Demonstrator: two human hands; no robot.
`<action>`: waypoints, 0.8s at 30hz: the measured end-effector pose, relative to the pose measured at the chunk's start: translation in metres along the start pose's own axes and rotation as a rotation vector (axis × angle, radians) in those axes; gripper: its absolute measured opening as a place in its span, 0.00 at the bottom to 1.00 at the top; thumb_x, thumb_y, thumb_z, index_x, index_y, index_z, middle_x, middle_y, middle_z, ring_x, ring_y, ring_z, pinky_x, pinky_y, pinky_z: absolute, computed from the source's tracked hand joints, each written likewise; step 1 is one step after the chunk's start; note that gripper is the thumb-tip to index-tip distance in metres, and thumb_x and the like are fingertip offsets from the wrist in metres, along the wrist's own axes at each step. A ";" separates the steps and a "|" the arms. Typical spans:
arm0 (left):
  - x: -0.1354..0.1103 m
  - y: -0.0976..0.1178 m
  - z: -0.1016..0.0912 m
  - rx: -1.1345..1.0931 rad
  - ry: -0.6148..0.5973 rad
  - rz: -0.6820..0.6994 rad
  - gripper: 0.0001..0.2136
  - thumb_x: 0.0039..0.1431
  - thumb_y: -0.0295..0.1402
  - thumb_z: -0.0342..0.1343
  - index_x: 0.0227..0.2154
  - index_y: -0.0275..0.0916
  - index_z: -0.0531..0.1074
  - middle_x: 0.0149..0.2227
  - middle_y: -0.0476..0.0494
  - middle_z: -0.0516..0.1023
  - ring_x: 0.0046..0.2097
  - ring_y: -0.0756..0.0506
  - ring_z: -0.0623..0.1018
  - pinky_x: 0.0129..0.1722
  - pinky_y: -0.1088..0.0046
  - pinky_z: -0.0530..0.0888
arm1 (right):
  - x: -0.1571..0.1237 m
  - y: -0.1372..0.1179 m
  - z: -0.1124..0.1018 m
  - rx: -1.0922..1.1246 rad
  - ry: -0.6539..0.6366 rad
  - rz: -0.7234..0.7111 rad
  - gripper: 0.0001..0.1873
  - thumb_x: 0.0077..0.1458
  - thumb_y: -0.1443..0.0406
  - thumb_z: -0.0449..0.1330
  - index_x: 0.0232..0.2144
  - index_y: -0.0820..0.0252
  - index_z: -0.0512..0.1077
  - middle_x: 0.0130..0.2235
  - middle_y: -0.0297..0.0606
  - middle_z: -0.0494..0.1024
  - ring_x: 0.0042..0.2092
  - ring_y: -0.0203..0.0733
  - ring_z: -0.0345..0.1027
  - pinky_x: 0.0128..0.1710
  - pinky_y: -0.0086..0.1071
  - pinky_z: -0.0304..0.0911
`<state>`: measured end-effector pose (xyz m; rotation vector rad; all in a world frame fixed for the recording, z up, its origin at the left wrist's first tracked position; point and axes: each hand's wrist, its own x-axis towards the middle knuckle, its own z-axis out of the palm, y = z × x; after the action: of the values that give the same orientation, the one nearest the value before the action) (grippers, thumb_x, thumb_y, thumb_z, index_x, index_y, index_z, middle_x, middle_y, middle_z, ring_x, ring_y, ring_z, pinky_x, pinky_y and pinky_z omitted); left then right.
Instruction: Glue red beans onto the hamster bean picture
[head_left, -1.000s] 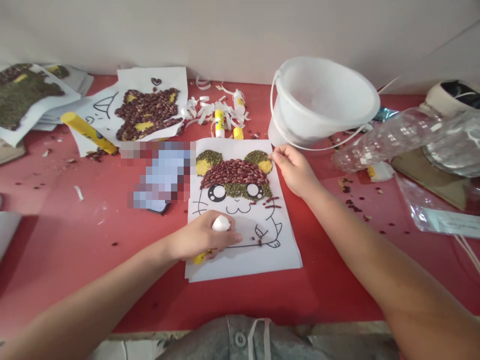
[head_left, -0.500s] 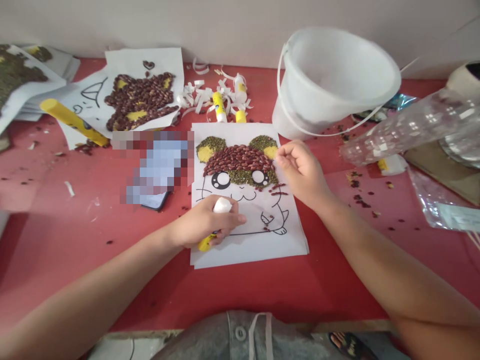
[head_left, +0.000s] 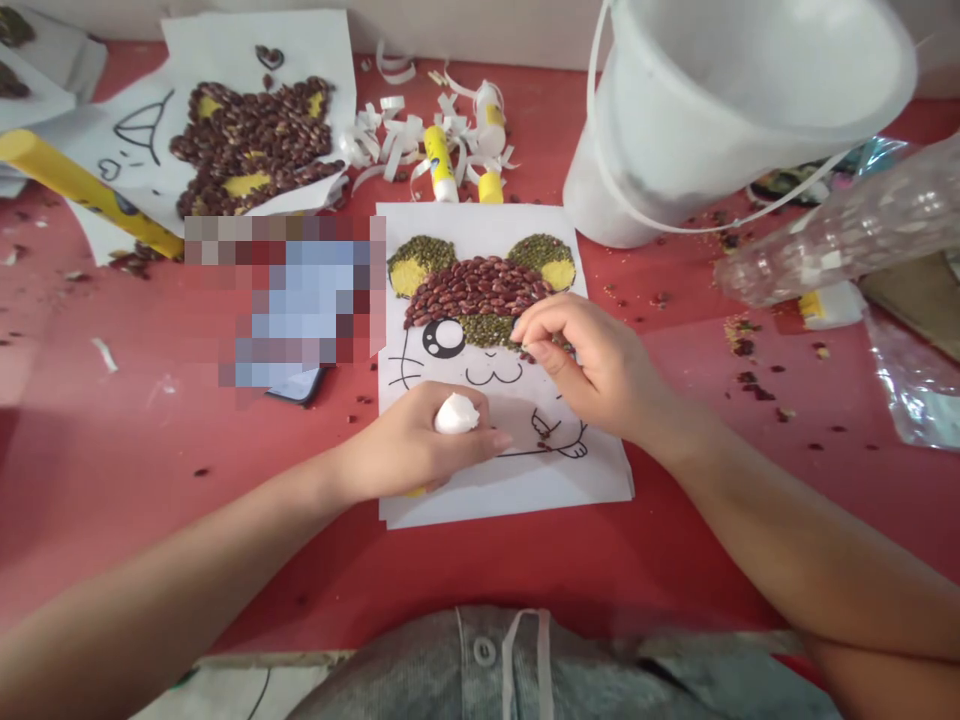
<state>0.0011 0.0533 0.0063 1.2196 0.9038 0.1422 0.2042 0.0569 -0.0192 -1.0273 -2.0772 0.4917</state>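
Red bench (head_left: pixel 150 440). Far left of the hamster sheet (head_left: pixel 502 495): yellow tube (head_left: pixel 82 190) and bean picture (head_left: pixel 251 145). Left hand (head_left: pixel 420 445) rests on the sheet's lower left, closed round a glue stick (head_left: pixel 456 413), white end up. Just above the sheet: loose glue sticks (head_left: pixel 439 165) among paper curls. Right hand (head_left: pixel 592 365) covers the hamster's right eye, fingertips pinched together on the beans; anything held is hidden. Right of the sheet: white bucket (head_left: pixel 675 130), clear bottle (head_left: pixel 840 240), scattered beans (head_left: pixel 750 370).

Soft, even daylight; the white bucket (head_left: pixel 750 90) nearly washes out. Shadows on the red table (head_left: pixel 112 450) are faint, with a pale sheen at left. The sheet (head_left: pixel 510 495) sits sharp at centre; corners bow and smear (wide lens). A pixelated block (head_left: pixel 300 300) masks one patch.
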 end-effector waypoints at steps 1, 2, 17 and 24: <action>0.000 0.001 0.000 0.000 -0.002 -0.010 0.16 0.50 0.38 0.60 0.17 0.38 0.59 0.10 0.57 0.60 0.14 0.56 0.61 0.13 0.81 0.58 | -0.002 0.003 0.000 -0.004 -0.034 0.003 0.07 0.61 0.67 0.48 0.31 0.55 0.63 0.32 0.37 0.72 0.36 0.40 0.65 0.36 0.36 0.62; -0.001 0.001 -0.001 -0.003 -0.005 -0.020 0.16 0.50 0.37 0.60 0.17 0.38 0.60 0.10 0.57 0.60 0.14 0.56 0.61 0.13 0.81 0.58 | -0.004 0.006 -0.001 -0.013 -0.070 0.011 0.07 0.61 0.67 0.48 0.32 0.55 0.64 0.33 0.37 0.74 0.36 0.41 0.65 0.35 0.36 0.62; -0.002 0.004 -0.002 0.001 -0.026 -0.046 0.15 0.52 0.35 0.57 0.17 0.38 0.59 0.11 0.58 0.60 0.14 0.56 0.60 0.13 0.81 0.58 | -0.036 0.013 -0.017 -0.061 -0.024 0.122 0.05 0.60 0.69 0.50 0.33 0.57 0.64 0.35 0.39 0.78 0.38 0.41 0.71 0.36 0.35 0.66; -0.003 0.004 -0.002 0.004 -0.017 -0.046 0.15 0.51 0.35 0.59 0.17 0.38 0.59 0.11 0.58 0.60 0.14 0.56 0.61 0.14 0.81 0.58 | -0.036 0.014 -0.019 -0.116 -0.007 0.168 0.05 0.59 0.68 0.51 0.31 0.57 0.65 0.29 0.37 0.76 0.33 0.40 0.71 0.33 0.33 0.66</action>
<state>-0.0001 0.0547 0.0114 1.2013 0.9172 0.0938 0.2403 0.0368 -0.0319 -1.2775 -2.0546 0.4630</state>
